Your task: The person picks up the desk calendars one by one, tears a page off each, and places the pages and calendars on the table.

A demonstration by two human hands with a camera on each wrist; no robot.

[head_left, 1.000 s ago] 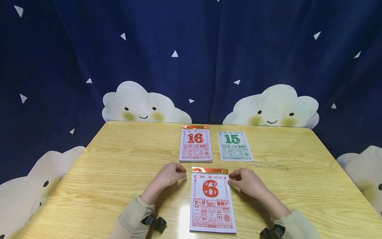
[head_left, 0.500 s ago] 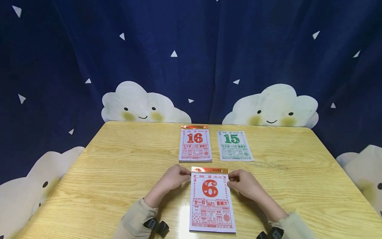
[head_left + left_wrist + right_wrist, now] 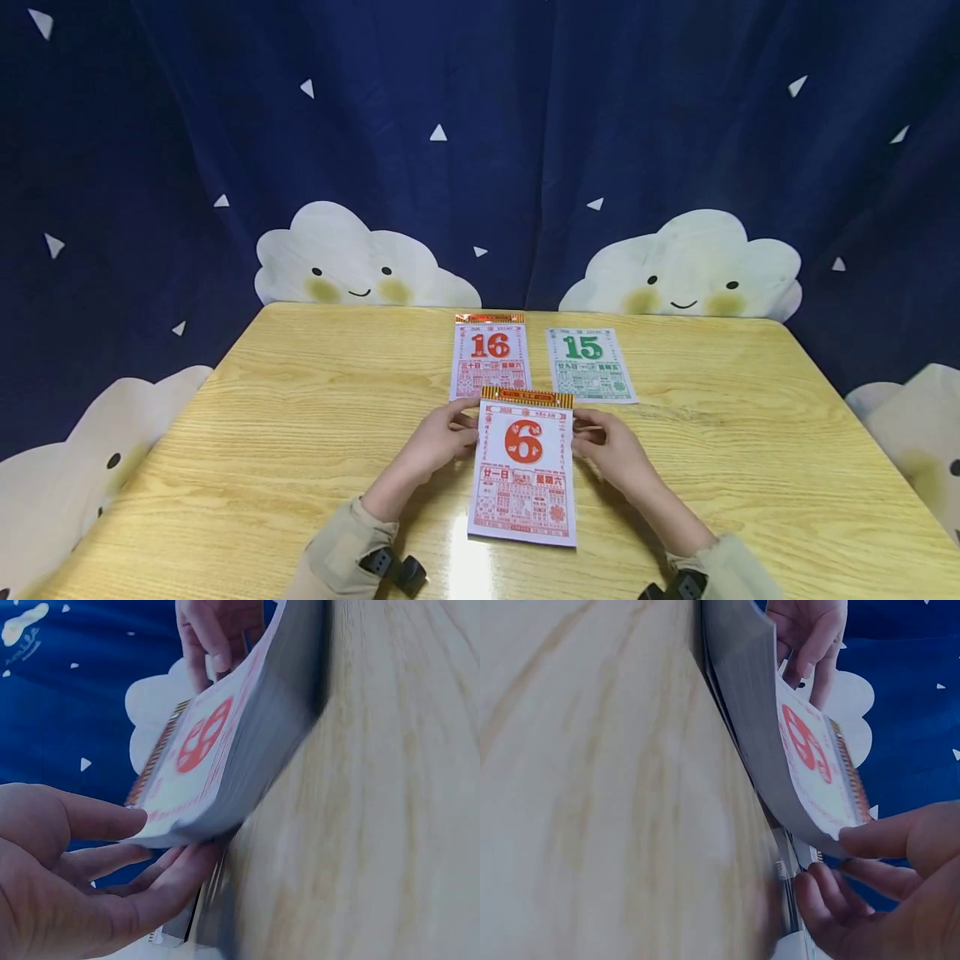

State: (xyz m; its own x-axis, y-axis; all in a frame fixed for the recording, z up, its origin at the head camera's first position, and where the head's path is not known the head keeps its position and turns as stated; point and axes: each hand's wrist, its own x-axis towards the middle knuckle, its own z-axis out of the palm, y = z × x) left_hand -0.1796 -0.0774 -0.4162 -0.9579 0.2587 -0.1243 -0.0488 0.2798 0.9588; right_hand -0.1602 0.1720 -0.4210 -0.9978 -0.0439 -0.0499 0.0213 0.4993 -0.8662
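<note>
A thick tear-off calendar (image 3: 522, 500), its top page showing a red 6, is raised at its banded upper end and tilted, with its lower end nearer the table. My left hand (image 3: 435, 442) grips its upper left edge, thumb on the face and fingers beneath, as the left wrist view shows on the calendar (image 3: 199, 750). On the opposite edge, my right hand (image 3: 613, 450) holds the same pad in like manner; the right wrist view has this hand (image 3: 900, 877) with its thumb on top. Many page edges show along the pad's side.
Behind the raised pad lies another calendar (image 3: 490, 354) with a red 16, its lower edge partly covered. To its right is a single loose sheet (image 3: 590, 367) with a green 15. The wooden table (image 3: 300, 358) ends at a dark blue curtain (image 3: 480, 125).
My left hand has come right to the calendar's edge, and both hands now grip it. The calendar's upper end has risen off the table and the pad has shifted away from me.
</note>
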